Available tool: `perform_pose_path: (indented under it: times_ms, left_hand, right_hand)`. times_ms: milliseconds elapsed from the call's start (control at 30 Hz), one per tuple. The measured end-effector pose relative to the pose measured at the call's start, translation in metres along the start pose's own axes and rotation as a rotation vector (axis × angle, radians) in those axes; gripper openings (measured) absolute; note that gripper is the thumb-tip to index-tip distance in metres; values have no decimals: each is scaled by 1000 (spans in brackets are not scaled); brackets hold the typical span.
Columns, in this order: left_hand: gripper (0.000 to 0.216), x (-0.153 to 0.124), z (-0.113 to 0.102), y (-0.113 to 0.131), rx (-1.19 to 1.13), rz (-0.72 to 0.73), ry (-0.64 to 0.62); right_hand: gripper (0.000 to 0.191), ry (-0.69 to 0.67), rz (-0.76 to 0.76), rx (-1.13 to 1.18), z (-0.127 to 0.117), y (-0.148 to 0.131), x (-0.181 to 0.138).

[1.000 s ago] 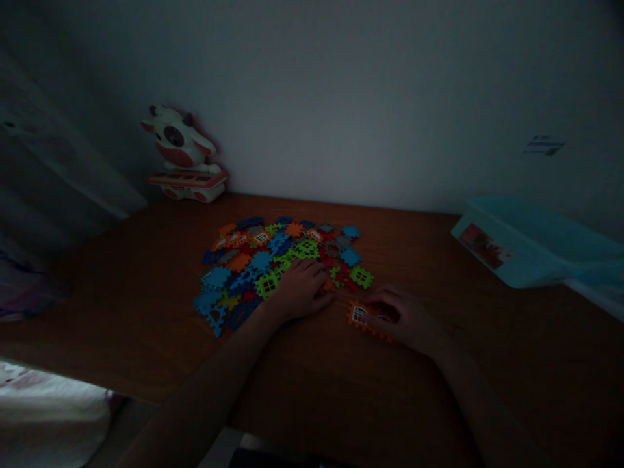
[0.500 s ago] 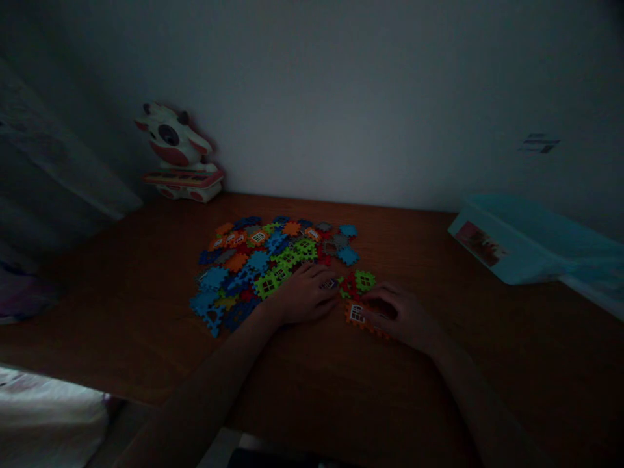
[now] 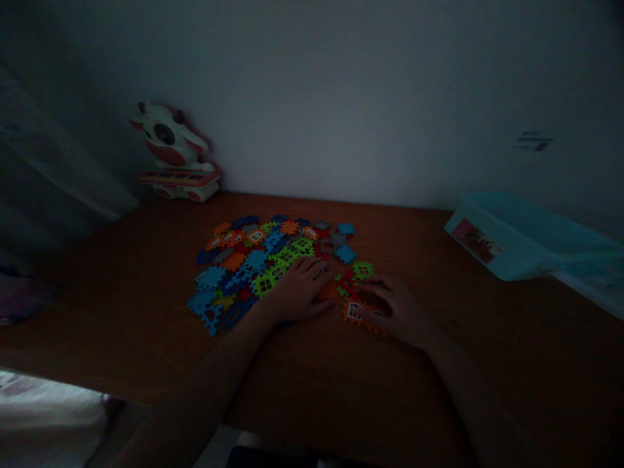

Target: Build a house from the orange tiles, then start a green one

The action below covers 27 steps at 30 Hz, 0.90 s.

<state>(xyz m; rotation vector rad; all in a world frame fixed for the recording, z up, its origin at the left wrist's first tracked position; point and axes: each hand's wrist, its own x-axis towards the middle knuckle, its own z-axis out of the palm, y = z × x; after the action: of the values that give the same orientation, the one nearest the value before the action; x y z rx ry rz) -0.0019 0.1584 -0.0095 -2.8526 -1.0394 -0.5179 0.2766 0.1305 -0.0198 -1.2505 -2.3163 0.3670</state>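
A spread of interlocking plastic building tiles [image 3: 253, 260] in blue, orange, green, red and grey lies on the wooden table [image 3: 292, 383]. My left hand [image 3: 303, 289] rests palm down on its near right edge, with fingers stretched and thumb apart. Part of a tile with a white window shows by its fingertips. My right hand [image 3: 397, 309] is open over an orange tile with a white window [image 3: 354, 311], the thumb touching it. Its fingers reach toward a green window tile [image 3: 363, 270] beside a red tile [image 3: 346, 282]. My right hand hides part of the orange piece.
A light blue plastic bin [image 3: 521, 240] stands at the right rear of the table. At the back left, a toy cow with a keyboard [image 3: 178, 153] sits against the wall. A curtain [image 3: 58, 143] hangs on the left.
My right hand's fingers have spread and moved slightly forward, toward the green tile. My left hand's thumb has moved apart from its fingers. The view has shifted slightly.
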Motion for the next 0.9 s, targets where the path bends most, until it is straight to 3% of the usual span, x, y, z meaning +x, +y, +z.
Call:
perform_pose_path:
  times_ms: [167, 400, 600, 900]
  left_hand:
    - [40, 1, 0, 1, -52, 86, -24]
    - [42, 0, 1, 2, -43, 102, -20]
    - [57, -2, 0, 3, 0, -2, 0]
    - [49, -1, 0, 2, -31, 28, -25]
  right_hand:
    - [30, 15, -3, 28, -1, -2, 0]
    - [28, -21, 26, 56, -2, -7, 1]
    - [23, -62, 10, 96, -4, -15, 2]
    - [27, -48, -46, 85, 1, -14, -1]
